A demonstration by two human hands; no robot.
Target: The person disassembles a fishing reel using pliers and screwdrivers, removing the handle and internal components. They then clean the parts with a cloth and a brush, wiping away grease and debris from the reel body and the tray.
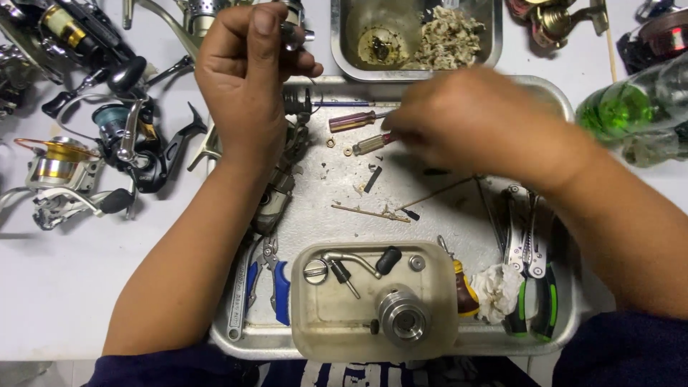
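My left hand (pixel 244 86) is raised over the top left corner of the steel tray (pixel 562 97), pinching a small grey metal reel part (pixel 292 32) between thumb and fingers. A stripped reel body (pixel 276 193) lies on the tray below that wrist. My right hand (pixel 473 122) is blurred by motion, its fingertips at the red end of a short yellow-handled screwdriver (pixel 369 143). Whether it grips the tool is unclear. A second screwdriver with a red handle (pixel 355 120) lies just above.
A cloudy plastic tub (pixel 308 337) holds a crank handle, a spool and small parts. Blue pliers (pixel 276 287), a green-black multi-tool (pixel 534 287) and a tissue wad (pixel 498 290) lie nearby. Fishing reels (pixel 136 136) crowd the left; a green bottle (pixel 623 107) stands right.
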